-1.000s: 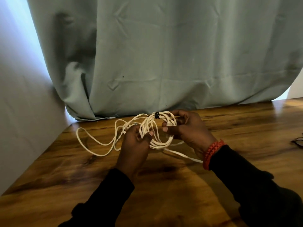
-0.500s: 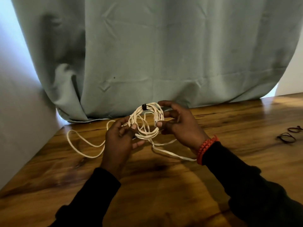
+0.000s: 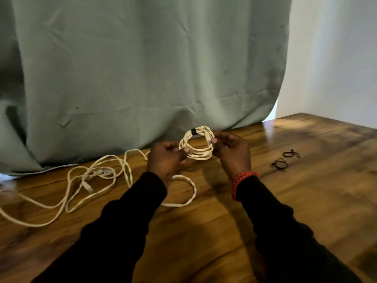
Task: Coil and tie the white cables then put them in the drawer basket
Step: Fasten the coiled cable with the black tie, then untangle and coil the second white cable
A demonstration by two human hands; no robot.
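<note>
Because you hold the coiled cable [image 3: 197, 144] up off the wooden table [image 3: 306, 201] between both hands, the head view shows its loops stacked in a neat ring that faces you, which lets you check the wrap. Your left hand [image 3: 166, 158] pinches the near-left side of the coil with thumb and fingertips; your right hand [image 3: 230, 150] pinches the right side, thumb pressed over what looks like a connector end tucked against the loops. A black tie [image 3: 193, 131] sits at the top of the coil, apparently cinched round the strands, so I judge this cable bound, and the two-handed grip is probably there to keep the ring flat while you inspect it.

To the left of the coil, and lower, a loose white cable [image 3: 98, 180] sprawls on the table in open loops, with one loop running below your left wrist; it touches nothing of the coil that I can see, and it seems to be waiting its turn. To the right of the coil, well apart, two spare black ties [image 3: 284, 160] lie on the wood, likely kept within reach of your right hand. Behind the coil hangs a grey-green curtain [image 3: 142, 68]. The drawer basket is not in view, so where the coil must travel cannot be told.
</note>
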